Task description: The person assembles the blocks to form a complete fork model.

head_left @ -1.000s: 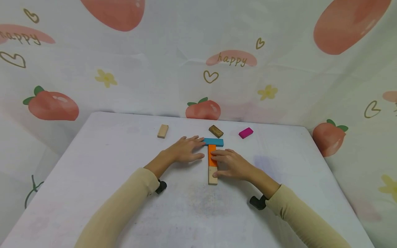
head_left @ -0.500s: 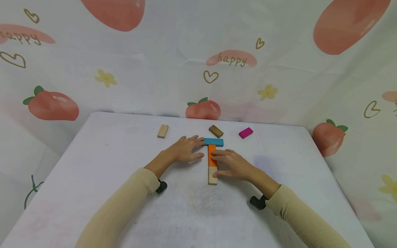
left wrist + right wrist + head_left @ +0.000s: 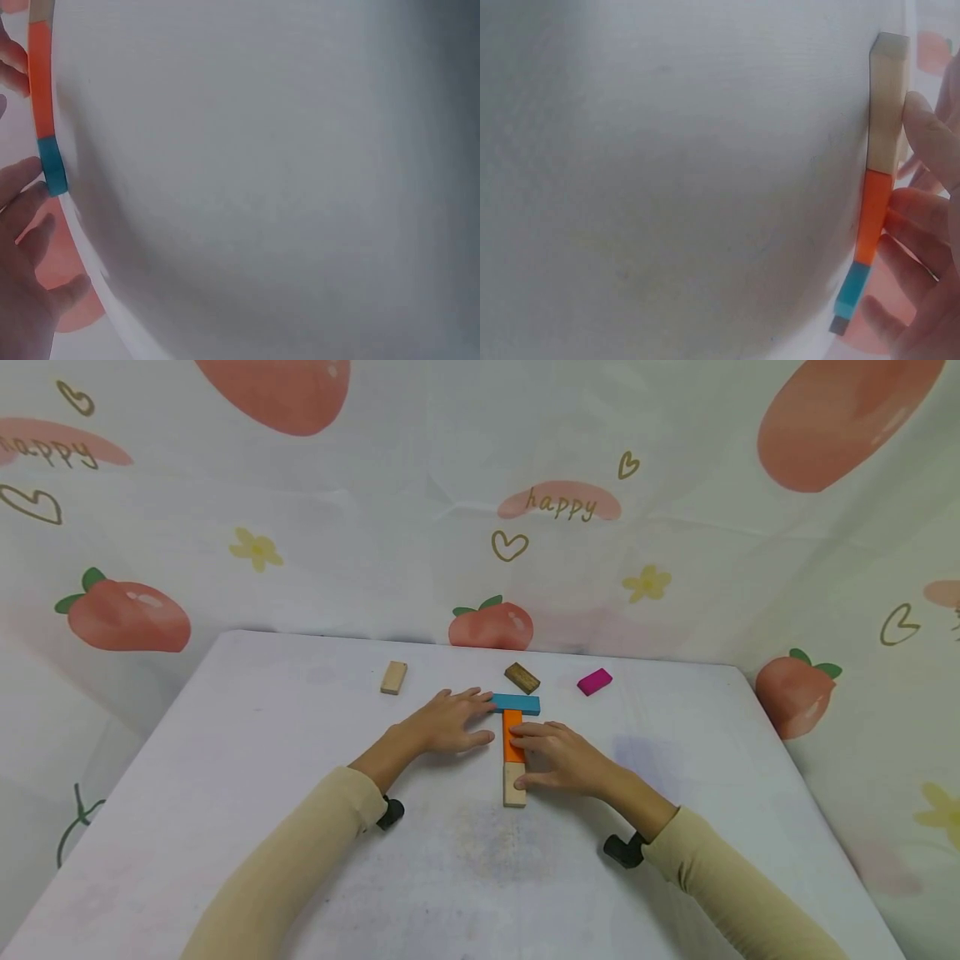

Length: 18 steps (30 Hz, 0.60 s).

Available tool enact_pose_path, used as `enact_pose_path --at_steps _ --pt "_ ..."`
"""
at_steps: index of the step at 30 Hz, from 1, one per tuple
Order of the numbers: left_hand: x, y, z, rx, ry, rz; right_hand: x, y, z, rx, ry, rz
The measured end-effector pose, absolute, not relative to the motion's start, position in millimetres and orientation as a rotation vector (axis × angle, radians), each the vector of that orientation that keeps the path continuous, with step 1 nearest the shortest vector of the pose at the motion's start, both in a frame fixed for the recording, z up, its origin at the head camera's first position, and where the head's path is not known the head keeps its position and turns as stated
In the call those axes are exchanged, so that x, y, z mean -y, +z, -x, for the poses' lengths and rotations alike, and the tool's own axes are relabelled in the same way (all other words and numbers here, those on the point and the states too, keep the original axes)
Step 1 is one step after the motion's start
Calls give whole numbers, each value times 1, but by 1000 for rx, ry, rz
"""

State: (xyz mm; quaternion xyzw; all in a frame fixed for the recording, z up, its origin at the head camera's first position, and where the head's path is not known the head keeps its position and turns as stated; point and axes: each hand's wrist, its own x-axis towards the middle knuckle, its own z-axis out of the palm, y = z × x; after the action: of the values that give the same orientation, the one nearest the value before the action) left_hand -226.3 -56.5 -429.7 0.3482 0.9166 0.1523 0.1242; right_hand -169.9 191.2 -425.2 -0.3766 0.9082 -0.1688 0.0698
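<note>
- The left hand (image 3: 453, 720) has its fingers spread and nearly straight, their tips touching the left end of the blue block (image 3: 519, 703); its thumb points toward the orange block, apart from it.
- The right hand (image 3: 562, 758) is loosely open, gripping nothing — its fingertips rest on the orange block (image 3: 512, 752), its thumb on the plain wooden block (image 3: 513, 795).
- These three blocks lie on the white table (image 3: 450, 877): plain wooden and orange end to end, blue crosswise at the far end, forming a T.
- Beyond the blue block lies a brown block (image 3: 522, 677) — slanted, very near; whether they touch, I cannot tell.
- A magenta block (image 3: 595, 682) lies farther right, a pale block (image 3: 393, 677) farther left.
</note>
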Motion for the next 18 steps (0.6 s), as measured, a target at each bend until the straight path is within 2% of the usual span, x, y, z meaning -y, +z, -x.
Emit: enact_pose_path --at_steps 18 --pt "57 -427 227 -2650 442 -1010 -190 -422 172 -2734 -457 1145"
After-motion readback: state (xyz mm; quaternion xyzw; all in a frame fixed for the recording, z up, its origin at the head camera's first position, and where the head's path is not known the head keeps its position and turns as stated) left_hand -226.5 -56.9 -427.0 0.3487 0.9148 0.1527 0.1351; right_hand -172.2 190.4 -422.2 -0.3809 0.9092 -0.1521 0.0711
